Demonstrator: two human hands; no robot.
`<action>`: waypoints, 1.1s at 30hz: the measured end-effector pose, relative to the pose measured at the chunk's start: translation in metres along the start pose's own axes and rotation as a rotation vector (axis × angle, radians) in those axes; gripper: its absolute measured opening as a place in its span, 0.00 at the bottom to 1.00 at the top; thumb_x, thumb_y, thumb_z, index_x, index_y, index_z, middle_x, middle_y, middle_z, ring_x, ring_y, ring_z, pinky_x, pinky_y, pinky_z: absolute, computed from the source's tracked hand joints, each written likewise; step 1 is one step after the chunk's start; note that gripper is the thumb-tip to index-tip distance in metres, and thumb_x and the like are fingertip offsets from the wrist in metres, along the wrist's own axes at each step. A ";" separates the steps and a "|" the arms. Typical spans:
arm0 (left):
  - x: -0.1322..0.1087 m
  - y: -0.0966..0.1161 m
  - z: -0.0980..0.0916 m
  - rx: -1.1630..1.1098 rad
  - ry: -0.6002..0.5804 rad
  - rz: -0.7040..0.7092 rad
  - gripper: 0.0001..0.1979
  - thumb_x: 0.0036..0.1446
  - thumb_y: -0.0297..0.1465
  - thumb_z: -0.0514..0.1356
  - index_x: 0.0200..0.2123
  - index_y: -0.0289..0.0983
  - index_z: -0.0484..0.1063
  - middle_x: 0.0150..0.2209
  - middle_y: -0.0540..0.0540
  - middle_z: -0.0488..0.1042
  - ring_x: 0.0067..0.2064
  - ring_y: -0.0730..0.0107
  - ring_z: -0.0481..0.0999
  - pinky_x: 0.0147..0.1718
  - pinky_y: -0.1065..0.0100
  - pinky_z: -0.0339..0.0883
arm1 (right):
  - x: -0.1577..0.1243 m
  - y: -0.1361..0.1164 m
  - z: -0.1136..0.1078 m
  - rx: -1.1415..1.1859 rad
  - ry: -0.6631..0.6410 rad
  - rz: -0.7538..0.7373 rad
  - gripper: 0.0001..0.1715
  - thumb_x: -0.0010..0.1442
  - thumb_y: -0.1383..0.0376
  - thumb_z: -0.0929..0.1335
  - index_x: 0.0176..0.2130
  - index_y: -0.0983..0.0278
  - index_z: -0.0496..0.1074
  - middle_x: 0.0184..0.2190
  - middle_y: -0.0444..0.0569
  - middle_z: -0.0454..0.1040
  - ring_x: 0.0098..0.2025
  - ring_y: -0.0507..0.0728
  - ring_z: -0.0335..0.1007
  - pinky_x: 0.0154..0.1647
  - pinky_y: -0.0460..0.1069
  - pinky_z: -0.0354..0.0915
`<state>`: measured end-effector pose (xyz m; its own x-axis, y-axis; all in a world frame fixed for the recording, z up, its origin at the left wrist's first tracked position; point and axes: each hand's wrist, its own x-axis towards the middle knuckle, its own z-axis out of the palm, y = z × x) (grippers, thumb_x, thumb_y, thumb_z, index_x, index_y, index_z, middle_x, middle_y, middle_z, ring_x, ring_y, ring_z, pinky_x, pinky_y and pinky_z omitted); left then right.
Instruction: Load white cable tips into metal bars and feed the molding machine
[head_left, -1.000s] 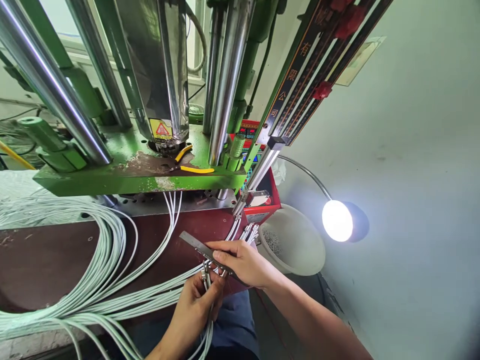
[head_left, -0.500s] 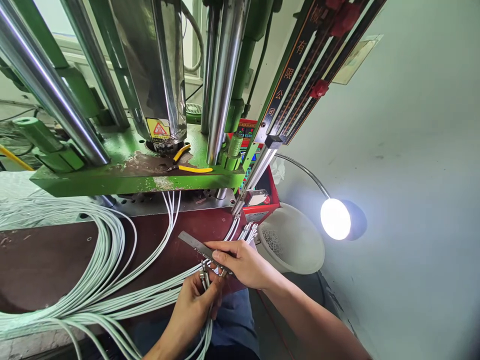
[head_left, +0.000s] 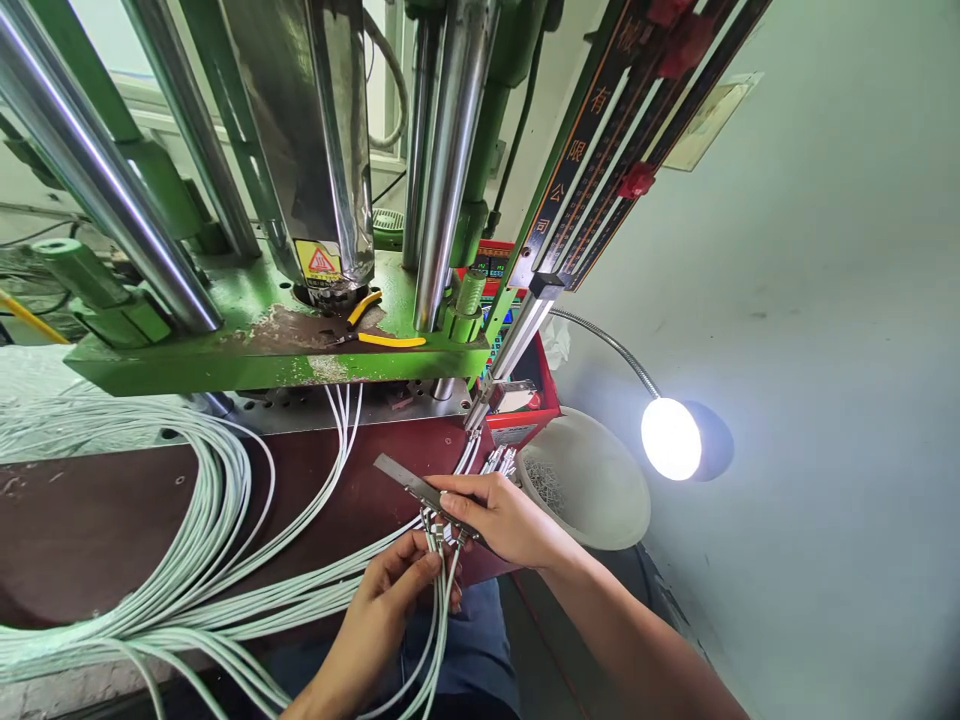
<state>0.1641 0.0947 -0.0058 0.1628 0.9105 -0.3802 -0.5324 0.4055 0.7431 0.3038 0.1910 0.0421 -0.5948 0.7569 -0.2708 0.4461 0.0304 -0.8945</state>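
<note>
My right hand (head_left: 491, 515) is closed around a flat metal bar (head_left: 409, 478), thumb on top, its bare end pointing up and left. Along the bar's lower edge sit the metal connector ends (head_left: 439, 533) of several white cables (head_left: 442, 625), which hang down over my lap. Just below the bar, my left hand (head_left: 397, 580) pinches one of these cables near its connector, thumb against the fingers. Part of the left fingers is hidden behind the cables.
A green press (head_left: 285, 365) stands ahead, with yellow-handled pliers (head_left: 390, 340) on its plate. Coiled white cables (head_left: 225, 480) cover the left of the brown table (head_left: 90, 540). Finished-looking cable ends (head_left: 499, 462) lie at right, beside a white bucket (head_left: 622, 500) and a lit lamp (head_left: 671, 438).
My right hand and the metal bar have moved slightly right and up. The cables' connector ends now hang at the bar, and my left hand's fingers have opened a little around them.
</note>
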 end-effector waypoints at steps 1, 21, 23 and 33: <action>-0.001 0.000 -0.001 -0.002 0.009 -0.004 0.14 0.50 0.42 0.66 0.30 0.36 0.74 0.27 0.47 0.74 0.28 0.70 0.72 0.32 0.68 0.66 | 0.000 0.000 -0.002 0.005 -0.008 0.009 0.22 0.63 0.63 0.64 0.55 0.62 0.73 0.34 0.45 0.78 0.29 0.51 0.70 0.32 0.46 0.69; 0.003 0.004 0.004 0.201 0.168 0.047 0.22 0.44 0.49 0.67 0.22 0.37 0.67 0.15 0.55 0.65 0.16 0.79 0.58 0.18 0.73 0.51 | -0.003 -0.003 -0.001 -0.023 -0.062 0.012 0.21 0.63 0.63 0.64 0.53 0.62 0.74 0.32 0.44 0.79 0.23 0.49 0.66 0.27 0.45 0.63; 0.004 0.003 0.003 0.219 0.189 0.045 0.22 0.44 0.49 0.67 0.22 0.37 0.66 0.14 0.55 0.64 0.15 0.79 0.57 0.17 0.73 0.51 | -0.003 -0.003 0.000 -0.049 -0.062 0.023 0.21 0.63 0.62 0.63 0.54 0.62 0.73 0.34 0.44 0.79 0.23 0.50 0.67 0.28 0.45 0.64; 0.007 0.006 0.006 0.195 0.222 0.040 0.18 0.45 0.44 0.65 0.21 0.37 0.65 0.14 0.54 0.66 0.15 0.78 0.60 0.17 0.73 0.54 | -0.008 -0.010 0.003 -0.013 -0.066 -0.023 0.23 0.63 0.62 0.64 0.56 0.61 0.72 0.38 0.46 0.79 0.31 0.51 0.69 0.35 0.46 0.65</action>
<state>0.1672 0.1040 -0.0008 -0.0518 0.8947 -0.4436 -0.3611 0.3974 0.8436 0.3018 0.1823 0.0524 -0.6476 0.7113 -0.2732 0.4398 0.0561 -0.8963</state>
